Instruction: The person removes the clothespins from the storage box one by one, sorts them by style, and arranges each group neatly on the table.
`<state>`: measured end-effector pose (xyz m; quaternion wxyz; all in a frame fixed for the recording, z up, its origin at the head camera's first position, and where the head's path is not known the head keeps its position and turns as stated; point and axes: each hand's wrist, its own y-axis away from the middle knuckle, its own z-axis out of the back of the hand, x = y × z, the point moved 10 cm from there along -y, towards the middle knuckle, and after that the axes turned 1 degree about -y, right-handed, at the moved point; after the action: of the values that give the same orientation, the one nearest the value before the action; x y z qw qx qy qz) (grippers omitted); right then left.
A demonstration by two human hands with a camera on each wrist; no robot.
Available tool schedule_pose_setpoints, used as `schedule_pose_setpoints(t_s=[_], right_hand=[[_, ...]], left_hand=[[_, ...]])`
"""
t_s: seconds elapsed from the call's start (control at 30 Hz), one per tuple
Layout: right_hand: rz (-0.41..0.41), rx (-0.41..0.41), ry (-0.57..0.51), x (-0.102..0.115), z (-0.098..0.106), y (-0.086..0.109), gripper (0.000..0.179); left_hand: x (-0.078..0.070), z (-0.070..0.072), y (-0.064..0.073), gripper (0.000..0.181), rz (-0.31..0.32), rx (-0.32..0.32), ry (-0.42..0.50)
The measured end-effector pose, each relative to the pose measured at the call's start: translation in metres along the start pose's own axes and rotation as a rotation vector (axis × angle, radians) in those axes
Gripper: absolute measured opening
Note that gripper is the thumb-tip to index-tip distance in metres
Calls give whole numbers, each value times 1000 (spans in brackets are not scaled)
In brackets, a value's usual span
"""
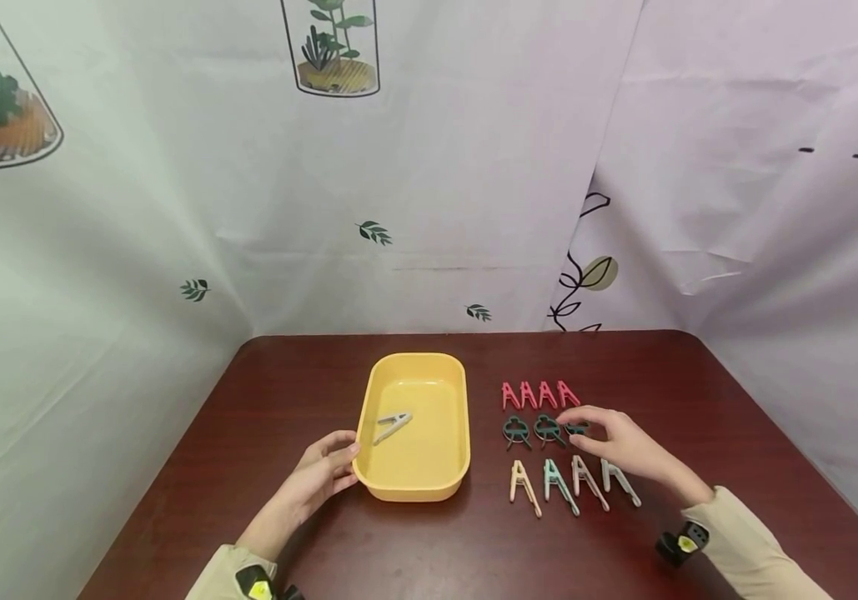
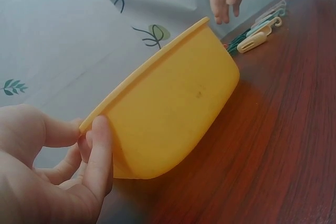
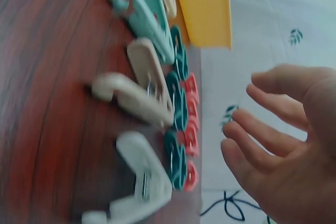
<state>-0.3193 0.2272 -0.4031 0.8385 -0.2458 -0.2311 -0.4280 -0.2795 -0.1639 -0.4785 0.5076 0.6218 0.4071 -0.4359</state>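
My left hand [image 1: 312, 479] pinches the left rim of a yellow plastic tub [image 1: 429, 450], thumb at the rim and fingers against the outer wall. Inside the tub lies one grey-white clothespin [image 1: 396, 423]. My right hand [image 1: 627, 446] holds nothing; its fingers are spread and loosely bent above the right end of a row of dark green round clips [image 1: 516, 431], partly hiding the last one. In front of these lie a cream clothespin [image 1: 522, 483], a mint one, a beige clothespin [image 3: 149, 72] and a pale grey clothespin [image 3: 155, 182].
Behind the green clips stands a row of several small red clips [image 1: 526, 395]. Everything rests on a dark red-brown wooden table [image 1: 286, 383]. A pale cloth backdrop [image 1: 436, 167] with plant prints hangs behind and beside it.
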Motion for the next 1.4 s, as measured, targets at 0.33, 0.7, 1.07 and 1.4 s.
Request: schedule_pose_setpoints(t_s=[0.33, 0.7, 1.07, 1.4], right_hand=[[40, -44, -60, 16, -9, -17, 30], [89, -57, -26, 35, -14, -30, 33], [122, -45, -7, 54, -19, -47, 35], [156, -42, -24, 66, -25, -61, 32]], left_hand=[[1, 0, -1, 32, -1, 14, 21], [-2, -1, 0, 33, -2, 9, 17], [1, -1, 0, 31, -1, 5, 24], [0, 0, -1, 34, -1, -6, 15]])
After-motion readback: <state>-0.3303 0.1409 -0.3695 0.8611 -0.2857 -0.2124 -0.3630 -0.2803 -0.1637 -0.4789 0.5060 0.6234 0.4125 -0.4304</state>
